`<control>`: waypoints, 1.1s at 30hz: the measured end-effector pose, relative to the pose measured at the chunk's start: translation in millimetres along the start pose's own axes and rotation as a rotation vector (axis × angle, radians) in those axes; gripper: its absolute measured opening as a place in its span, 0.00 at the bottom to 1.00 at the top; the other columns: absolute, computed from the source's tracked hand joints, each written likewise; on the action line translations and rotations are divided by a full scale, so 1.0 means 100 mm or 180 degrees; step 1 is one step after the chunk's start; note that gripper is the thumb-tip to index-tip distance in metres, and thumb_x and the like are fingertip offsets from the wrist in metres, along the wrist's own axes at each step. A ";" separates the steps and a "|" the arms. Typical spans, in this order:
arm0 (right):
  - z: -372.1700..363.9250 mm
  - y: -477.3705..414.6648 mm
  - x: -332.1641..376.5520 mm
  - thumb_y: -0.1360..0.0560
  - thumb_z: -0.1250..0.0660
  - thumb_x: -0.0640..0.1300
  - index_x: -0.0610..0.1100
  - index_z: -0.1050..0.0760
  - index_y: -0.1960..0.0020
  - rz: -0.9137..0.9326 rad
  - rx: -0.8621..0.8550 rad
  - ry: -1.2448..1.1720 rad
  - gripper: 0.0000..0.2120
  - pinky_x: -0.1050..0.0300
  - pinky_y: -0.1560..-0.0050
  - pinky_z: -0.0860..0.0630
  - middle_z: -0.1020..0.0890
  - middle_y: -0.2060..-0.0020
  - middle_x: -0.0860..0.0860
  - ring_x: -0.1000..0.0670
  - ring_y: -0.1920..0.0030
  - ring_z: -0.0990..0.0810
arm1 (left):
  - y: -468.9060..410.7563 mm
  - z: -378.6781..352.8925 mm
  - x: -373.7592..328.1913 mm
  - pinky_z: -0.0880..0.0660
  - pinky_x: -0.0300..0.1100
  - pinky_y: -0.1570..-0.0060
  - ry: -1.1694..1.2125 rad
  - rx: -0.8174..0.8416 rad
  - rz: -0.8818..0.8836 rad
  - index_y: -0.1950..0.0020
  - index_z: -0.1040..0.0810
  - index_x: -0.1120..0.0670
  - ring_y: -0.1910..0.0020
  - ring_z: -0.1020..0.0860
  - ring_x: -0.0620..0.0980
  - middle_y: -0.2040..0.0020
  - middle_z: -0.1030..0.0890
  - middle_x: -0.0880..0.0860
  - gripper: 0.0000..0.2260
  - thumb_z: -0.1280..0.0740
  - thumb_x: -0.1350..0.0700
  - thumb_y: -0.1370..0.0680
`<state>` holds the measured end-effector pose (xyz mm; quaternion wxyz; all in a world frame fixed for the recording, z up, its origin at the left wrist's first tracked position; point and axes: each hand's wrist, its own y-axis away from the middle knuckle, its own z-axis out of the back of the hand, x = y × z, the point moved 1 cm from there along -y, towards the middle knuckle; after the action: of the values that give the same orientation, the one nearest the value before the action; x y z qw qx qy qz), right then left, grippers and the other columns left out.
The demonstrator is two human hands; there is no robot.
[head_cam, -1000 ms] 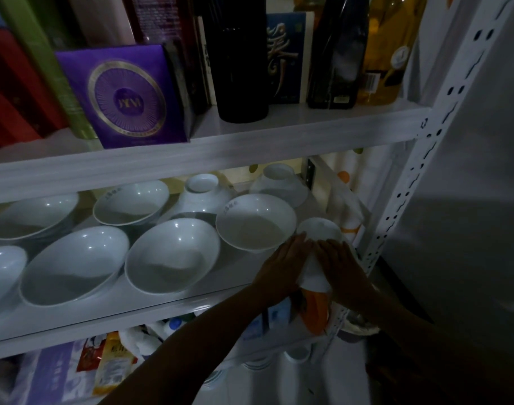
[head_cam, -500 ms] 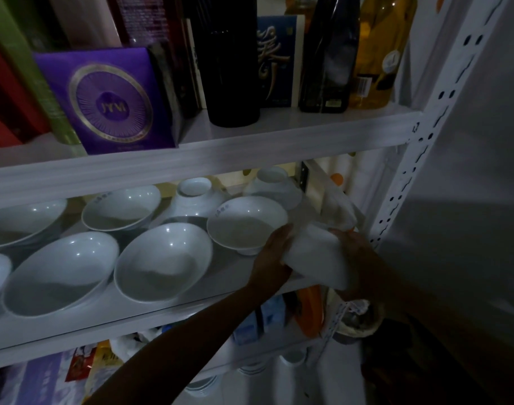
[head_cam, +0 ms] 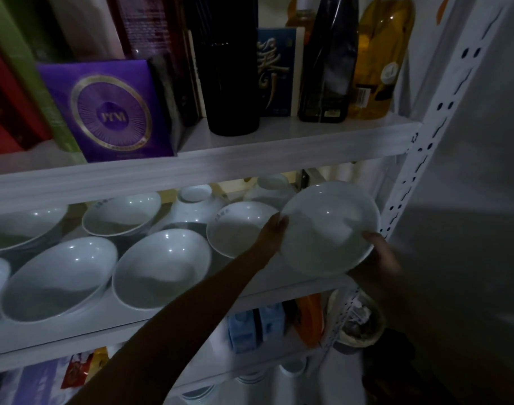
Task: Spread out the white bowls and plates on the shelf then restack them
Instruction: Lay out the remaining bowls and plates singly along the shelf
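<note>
Head view: a tilted round white ceramic bowl [head_cam: 328,229] is gripped at its rim, left hand [head_cam: 274,233] at nine o'clock, right hand [head_cam: 381,254] at four.

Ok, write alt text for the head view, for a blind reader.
Left hand and right hand hold a white bowl by its rim, tilted toward the camera, at the right end of a shelf. More bowls lie spread along it; boxes and bottles fill the shelf above.

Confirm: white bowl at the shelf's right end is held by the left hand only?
No. The head view shows both hands on the white bowl: the left hand at its left rim, the right hand at its lower right edge. It is at the shelf's right end.
</note>
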<state>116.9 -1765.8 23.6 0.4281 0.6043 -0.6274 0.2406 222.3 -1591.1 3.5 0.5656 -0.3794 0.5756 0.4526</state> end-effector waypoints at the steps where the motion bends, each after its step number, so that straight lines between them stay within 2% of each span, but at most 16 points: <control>1: -0.02 -0.03 -0.03 0.21 0.45 0.48 0.49 0.30 0.38 -0.0005 0.0063 -0.0131 0.14 0.40 0.49 0.22 0.24 0.42 0.44 0.40 0.41 0.25 | 0.00 0.02 -0.05 0.24 0.49 0.45 0.0308 0.0019 0.0092 0.35 0.29 0.57 0.46 0.23 0.54 0.45 0.22 0.56 0.17 0.43 0.48 0.19; 3: 0.00 -0.10 -0.16 0.20 0.48 0.49 0.51 0.32 0.34 -0.0052 0.0151 -0.0447 0.17 0.34 0.45 0.24 0.26 0.38 0.41 0.36 0.38 0.27 | -0.03 0.05 -0.10 0.24 0.42 0.52 0.0365 -0.0038 0.0168 0.35 0.29 0.61 0.54 0.23 0.49 0.49 0.22 0.55 0.17 0.44 0.52 0.18; 4: 0.01 -0.13 -0.23 0.20 0.50 0.49 0.50 0.32 0.32 -0.0096 0.0218 -0.0663 0.19 0.34 0.45 0.25 0.27 0.36 0.40 0.35 0.37 0.28 | -0.06 0.07 -0.10 0.25 0.43 0.51 0.0191 -0.0103 0.0171 0.35 0.29 0.63 0.54 0.24 0.50 0.48 0.22 0.57 0.17 0.45 0.53 0.17; 8: 0.09 -0.29 -0.51 0.20 0.51 0.51 0.50 0.37 0.27 -0.0200 0.0206 -0.1410 0.23 0.37 0.52 0.21 0.29 0.34 0.39 0.35 0.39 0.27 | -0.10 0.10 -0.13 0.26 0.45 0.51 0.0019 -0.0175 0.0266 0.35 0.27 0.61 0.47 0.25 0.53 0.45 0.23 0.57 0.19 0.46 0.50 0.17; 10: 0.10 -0.39 -0.62 0.21 0.50 0.52 0.51 0.34 0.30 -0.0176 0.0152 -0.1585 0.21 0.33 0.50 0.22 0.29 0.34 0.39 0.34 0.38 0.28 | -0.11 0.13 -0.13 0.26 0.49 0.42 -0.0025 -0.0118 0.0318 0.33 0.28 0.59 0.43 0.24 0.55 0.42 0.23 0.56 0.20 0.46 0.48 0.17; 12: 0.10 -0.48 -0.68 0.20 0.50 0.53 0.51 0.33 0.31 -0.0141 -0.0033 -0.1570 0.20 0.28 0.45 0.28 0.30 0.32 0.39 0.32 0.34 0.31 | -0.10 0.15 -0.11 0.30 0.53 0.34 0.0010 -0.0067 0.0326 0.31 0.30 0.56 0.37 0.26 0.57 0.35 0.24 0.56 0.21 0.46 0.46 0.18; 14: 0.11 -0.55 -0.72 0.21 0.50 0.56 0.50 0.36 0.28 -0.0218 -0.0247 -0.1479 0.24 0.25 0.41 0.34 0.33 0.29 0.39 0.33 0.30 0.35 | -0.07 0.15 -0.10 0.32 0.55 0.31 0.0054 -0.0006 0.0313 0.30 0.31 0.54 0.35 0.27 0.56 0.32 0.26 0.56 0.21 0.47 0.45 0.18; 15: 0.10 -0.57 -0.73 0.21 0.50 0.57 0.51 0.37 0.26 -0.0276 -0.0281 -0.1470 0.25 0.25 0.41 0.35 0.34 0.28 0.39 0.33 0.30 0.34 | -0.05 0.14 -0.10 0.33 0.54 0.31 0.0097 0.0006 0.0290 0.30 0.32 0.54 0.34 0.27 0.56 0.32 0.26 0.56 0.20 0.47 0.46 0.17; 18: 0.06 -0.65 -0.76 0.22 0.44 0.58 0.50 0.36 0.27 -0.0375 -0.0331 -0.1435 0.26 0.30 0.49 0.24 0.31 0.31 0.41 0.35 0.35 0.30 | -0.02 0.13 -0.10 0.32 0.47 0.34 0.0107 -0.0017 0.0234 0.34 0.31 0.52 0.37 0.28 0.52 0.37 0.26 0.53 0.14 0.47 0.50 0.17; 20: 0.01 -0.67 -0.77 0.25 0.38 0.59 0.49 0.32 0.31 -0.0360 -0.0292 -0.1434 0.26 0.34 0.54 0.21 0.29 0.34 0.41 0.37 0.38 0.28 | -0.05 0.13 -0.06 0.32 0.48 0.33 -0.0096 0.0023 0.0129 0.38 0.30 0.51 0.37 0.28 0.52 0.37 0.26 0.55 0.11 0.47 0.51 0.17; 23: -0.05 -0.72 -0.76 0.20 0.48 0.59 0.48 0.33 0.34 -0.0352 -0.0334 -0.1418 0.22 0.40 0.61 0.18 0.26 0.41 0.42 0.39 0.45 0.25 | -0.20 0.16 0.03 0.35 0.54 0.30 -0.0924 -0.0087 0.0015 0.35 0.27 0.60 0.33 0.29 0.58 0.33 0.27 0.61 0.17 0.48 0.53 0.16; 25: -0.05 -0.73 -0.69 0.19 0.51 0.58 0.47 0.34 0.34 -0.0337 -0.0346 -0.1203 0.21 0.45 0.63 0.17 0.25 0.43 0.42 0.41 0.47 0.25 | -0.28 0.20 0.08 0.34 0.50 0.32 -0.1417 -0.0311 0.0122 0.37 0.26 0.65 0.35 0.28 0.60 0.35 0.25 0.64 0.18 0.47 0.54 0.17; 27: -0.01 -0.76 -0.63 0.19 0.51 0.57 0.47 0.36 0.30 -0.0319 -0.0343 -0.0945 0.22 0.46 0.62 0.17 0.25 0.42 0.42 0.42 0.47 0.24 | -0.34 0.24 0.12 0.33 0.45 0.36 -0.1754 -0.0427 0.0162 0.39 0.24 0.66 0.36 0.27 0.60 0.36 0.24 0.64 0.17 0.44 0.56 0.17; 30: 0.07 -0.77 -0.60 0.20 0.47 0.56 0.46 0.40 0.26 -0.0523 -0.0546 -0.0702 0.25 0.46 0.64 0.17 0.26 0.39 0.41 0.39 0.43 0.25 | -0.39 0.26 0.14 0.33 0.42 0.38 -0.2081 -0.0545 0.0136 0.39 0.24 0.66 0.37 0.26 0.58 0.37 0.23 0.63 0.16 0.43 0.57 0.18; 31: 0.08 -0.76 -0.61 0.20 0.45 0.55 0.45 0.41 0.25 -0.0599 -0.0657 -0.0651 0.26 0.45 0.62 0.17 0.27 0.36 0.40 0.37 0.39 0.26 | -0.40 0.25 0.15 0.32 0.42 0.39 -0.2138 -0.0562 0.0123 0.39 0.24 0.66 0.37 0.26 0.58 0.37 0.23 0.63 0.15 0.43 0.57 0.18; 33: 0.11 -0.75 -0.64 0.20 0.42 0.49 0.44 0.42 0.25 -0.0635 -0.0888 -0.0564 0.25 0.41 0.50 0.21 0.31 0.32 0.39 0.35 0.32 0.32 | -0.39 0.24 0.16 0.31 0.44 0.39 -0.2269 -0.0495 0.0075 0.38 0.26 0.65 0.38 0.26 0.59 0.37 0.24 0.63 0.15 0.43 0.58 0.18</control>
<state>179.9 -1751.1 -51.3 0.4726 0.6172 -0.6268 0.0535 265.8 -1579.3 -14.9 0.6949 -0.2330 0.3104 0.6053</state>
